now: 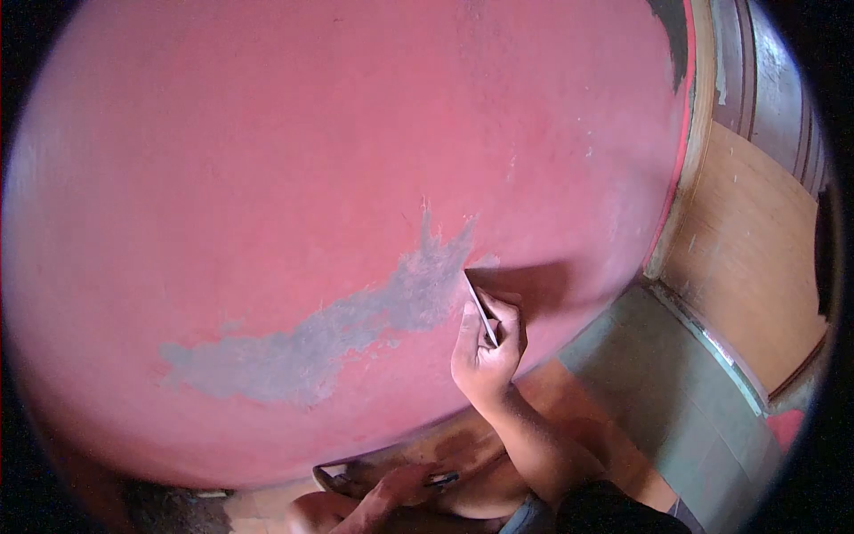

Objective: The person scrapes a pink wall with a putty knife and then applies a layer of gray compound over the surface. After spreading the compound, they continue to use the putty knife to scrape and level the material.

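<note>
A thin flat scraper-like blade is gripped in my right hand, its far tip touching the pink wall. Just left of the blade, a grey patch with ragged edges runs down to the lower left across the wall. My left hand is low in the view, close to my legs, with its fingers around a small dark object that I cannot make out.
At the right stand a wooden panel and a door-like surface with dark grooves. Green-grey floor tiles and an orange-brown floor strip lie below. A dark patch marks the wall's upper right edge.
</note>
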Available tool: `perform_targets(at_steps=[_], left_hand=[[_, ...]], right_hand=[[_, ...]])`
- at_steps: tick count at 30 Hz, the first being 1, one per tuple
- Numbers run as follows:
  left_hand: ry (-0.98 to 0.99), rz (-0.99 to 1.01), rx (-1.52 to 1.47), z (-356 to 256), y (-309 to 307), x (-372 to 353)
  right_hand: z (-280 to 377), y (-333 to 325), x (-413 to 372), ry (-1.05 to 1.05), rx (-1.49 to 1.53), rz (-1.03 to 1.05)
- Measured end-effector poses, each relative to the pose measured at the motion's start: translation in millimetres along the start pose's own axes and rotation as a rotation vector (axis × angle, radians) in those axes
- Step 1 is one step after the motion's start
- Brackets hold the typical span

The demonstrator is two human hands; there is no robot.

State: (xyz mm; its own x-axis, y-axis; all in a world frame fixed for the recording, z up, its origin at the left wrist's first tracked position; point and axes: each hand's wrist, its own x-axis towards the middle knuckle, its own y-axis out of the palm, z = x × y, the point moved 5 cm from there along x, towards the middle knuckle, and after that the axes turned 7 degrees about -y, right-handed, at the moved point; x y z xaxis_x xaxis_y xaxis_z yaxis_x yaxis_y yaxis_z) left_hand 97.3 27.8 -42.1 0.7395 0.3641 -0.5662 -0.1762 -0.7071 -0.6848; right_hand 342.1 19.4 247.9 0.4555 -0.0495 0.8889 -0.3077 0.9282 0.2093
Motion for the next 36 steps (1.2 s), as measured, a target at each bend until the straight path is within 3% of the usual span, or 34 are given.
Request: perform_targets(at_steps=[8, 10, 12, 14, 20, 23, 29, 32, 36], left_hand=[[0.111, 0.010, 0.021, -4, -3, -2], [-0.017, 0.050, -0.036, -10, -8, -6], [-0.025, 0.045, -0.028, -5, -5, -3], [0.085, -0.003, 0.044, 13, 10, 9], [0.025, 0.085, -0.003, -12, -14, -5], [0.029, 0.070, 0.031, 5, 3, 3], [0.110, 0.051, 0.025, 14, 8, 10], [0.019, 0.043, 0.007, -10, -9, -5], [0.042, 0.056, 0.011, -9, -8, -3]], right_hand=[[0, 1, 1, -0.060, -0.001, 0.031], [0, 1, 1, -0.052, 0.000, 0.031], [0, 1, 1, -0.048, 0.001, 0.032], [-2, 1, 0, -0.045, 0.004, 0.037], [-4, 1, -3, 0.028, 0.018, 0.001], [-2, 1, -3, 0.046, 0.024, 0.004], [-1, 1, -1, -0.045, -0.009, 0.039], [-3, 2, -3, -0.004, -0.001, 0.037], [-3, 2, -1, -0.032, 0.000, 0.029]])
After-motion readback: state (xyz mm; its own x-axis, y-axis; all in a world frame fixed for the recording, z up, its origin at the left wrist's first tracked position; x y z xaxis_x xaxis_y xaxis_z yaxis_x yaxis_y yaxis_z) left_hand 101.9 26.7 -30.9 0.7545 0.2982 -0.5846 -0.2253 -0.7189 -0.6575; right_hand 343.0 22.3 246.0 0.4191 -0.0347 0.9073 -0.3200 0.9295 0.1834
